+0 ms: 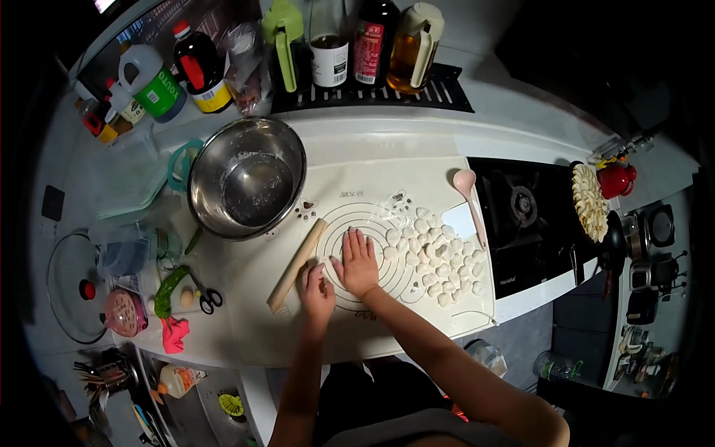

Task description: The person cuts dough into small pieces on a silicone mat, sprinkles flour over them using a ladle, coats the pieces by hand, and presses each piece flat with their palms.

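My right hand (359, 267) lies flat, fingers stretched, on the ringed middle of a cream kneading mat (417, 173). Whatever may be under its palm is hidden. Just left of it, my left hand (318, 295) is held with its fingers curled in; I cannot make out what they hold, if anything. Beside that hand a wooden rolling pin (297, 265) rests at a slant across the mat. Many small pale dough pieces (445, 261) are spread to the right of my right hand, the nearest close to its fingers.
A large steel bowl (249, 182) stands behind the rolling pin. A pink spoon (465, 186) lies by the black gas stove (525, 216). Scissors (211, 299) and a green pepper (170, 290) are at left. Bottles line the back; a sink (216, 406) is front left.
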The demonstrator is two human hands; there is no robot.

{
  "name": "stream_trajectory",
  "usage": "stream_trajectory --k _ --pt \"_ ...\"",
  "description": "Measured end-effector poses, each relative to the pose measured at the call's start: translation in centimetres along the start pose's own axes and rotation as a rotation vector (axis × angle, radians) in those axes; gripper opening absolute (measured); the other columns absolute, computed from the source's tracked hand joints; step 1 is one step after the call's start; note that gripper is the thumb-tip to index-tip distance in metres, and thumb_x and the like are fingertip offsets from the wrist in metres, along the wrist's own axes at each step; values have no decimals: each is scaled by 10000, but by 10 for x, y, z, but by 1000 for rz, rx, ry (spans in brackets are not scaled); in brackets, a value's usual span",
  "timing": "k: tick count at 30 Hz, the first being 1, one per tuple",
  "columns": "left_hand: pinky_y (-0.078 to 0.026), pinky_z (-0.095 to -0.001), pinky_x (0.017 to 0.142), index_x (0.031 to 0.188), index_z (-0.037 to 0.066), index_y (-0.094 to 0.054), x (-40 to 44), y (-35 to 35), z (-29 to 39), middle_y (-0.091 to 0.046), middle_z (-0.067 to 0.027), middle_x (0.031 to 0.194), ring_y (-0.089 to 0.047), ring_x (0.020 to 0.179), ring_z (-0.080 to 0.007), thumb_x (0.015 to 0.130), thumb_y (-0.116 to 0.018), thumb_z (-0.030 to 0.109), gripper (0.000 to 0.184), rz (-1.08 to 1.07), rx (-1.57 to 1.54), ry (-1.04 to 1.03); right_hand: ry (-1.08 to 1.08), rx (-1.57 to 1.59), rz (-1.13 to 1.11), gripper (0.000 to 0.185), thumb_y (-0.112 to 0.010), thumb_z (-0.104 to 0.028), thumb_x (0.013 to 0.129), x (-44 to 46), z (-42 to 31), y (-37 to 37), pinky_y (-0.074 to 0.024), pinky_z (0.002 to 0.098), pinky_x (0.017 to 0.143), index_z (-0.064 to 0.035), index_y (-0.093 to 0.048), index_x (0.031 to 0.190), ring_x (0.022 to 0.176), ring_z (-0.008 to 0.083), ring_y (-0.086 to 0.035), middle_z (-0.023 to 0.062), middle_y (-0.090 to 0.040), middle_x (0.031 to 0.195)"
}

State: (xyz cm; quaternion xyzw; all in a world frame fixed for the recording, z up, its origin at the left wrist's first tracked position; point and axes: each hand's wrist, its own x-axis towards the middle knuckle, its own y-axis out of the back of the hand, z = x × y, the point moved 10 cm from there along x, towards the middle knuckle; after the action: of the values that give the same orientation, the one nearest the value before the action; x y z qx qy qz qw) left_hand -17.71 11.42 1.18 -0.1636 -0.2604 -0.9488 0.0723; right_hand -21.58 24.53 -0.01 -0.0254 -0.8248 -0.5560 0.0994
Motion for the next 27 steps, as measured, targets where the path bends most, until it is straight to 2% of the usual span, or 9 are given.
stream_trajectory --k 4,5,8,10,13,16,20,22,27 --pt "-508 -347 740 1151 17 -593 -3 3 9 -556 -165 1099 -587 874 -288 781 -539 -79 385 6 90 -87 106 -10 -195 698 -417 -453 955 1 2 -10 -140 486 1157 21 -290 1451 1423 316 -234 181 -256 1533" --pt "-483 -401 861 1201 20 -574 -7 -5 6 -535 -201 1208 -564 1020 -355 807 -571 -1 395 -66 65 -49 164 62 -117 655 -464 -408 947 -2 3 6 -172 493 1147 3 -325 1438 1407 326 -267 177 -288 1519" --pt "-390 -495 998 1285 45 -525 -7 -31 37 -485 -213 1310 -469 1190 -410 809 -642 164 505 -147 238 -146 41 242 -35 601 -535 -327 922 -29 34 59 -216 503 1130 -5 -377 1404 1375 352 -317 189 -348 1481" --pt "-249 -530 1100 1399 67 -418 -18 -75 44 -350 -251 1452 -321 1345 -423 824 -632 382 690 -337 400 -116 -89 250 190 522 -560 -197 891 -65 72 102 -267 505 1102 4 -433 1355 1309 409 -379 229 -430 1397" --pt "-207 -549 1113 1447 87 -356 -28 -136 76 -228 -263 1515 -214 1401 -427 815 -642 445 780 -519 396 -221 -312 137 340 494 -535 -145 887 -125 139 142 -282 490 1095 25 -442 1341 1281 450 -384 273 -434 1365" --pt "-171 -559 1124 1435 150 -410 -42 -184 125 -252 -228 1520 -209 1396 -443 820 -606 501 734 -520 434 -376 -451 34 394 460 -501 -146 920 -163 197 165 -288 471 1098 46 -438 1333 1290 449 -371 285 -393 1394" --pt "-147 -562 1131 1433 191 -410 -101 -257 180 -217 -170 1545 -186 1410 -419 775 -629 550 781 -900 327 -645 -568 104 407 454 -518 -183 922 -179 248 155 -308 473 1079 54 -462 1305 1264 462 -392 290 -406 1382" --pt "-160 -580 1116 1425 213 -421 -100 -260 177 -251 -146 1536 -201 1407 -406 767 -628 569 777 -890 396 -669 -491 -78 401 475 -557 -207 887 -170 234 151 -312 511 1052 52 -486 1278 1246 458 -409 289 -443 1352" --pt "-200 -597 1091 1408 247 -451 -54 -214 140 -340 -115 1495 -294 1369 -379 809 -595 548 685 -788 441 -685 -544 -81 384 491 -559 -257 891 -156 197 132 -295 545 1045 41 -497 1276 1238 504 -377 295 -417 1371"
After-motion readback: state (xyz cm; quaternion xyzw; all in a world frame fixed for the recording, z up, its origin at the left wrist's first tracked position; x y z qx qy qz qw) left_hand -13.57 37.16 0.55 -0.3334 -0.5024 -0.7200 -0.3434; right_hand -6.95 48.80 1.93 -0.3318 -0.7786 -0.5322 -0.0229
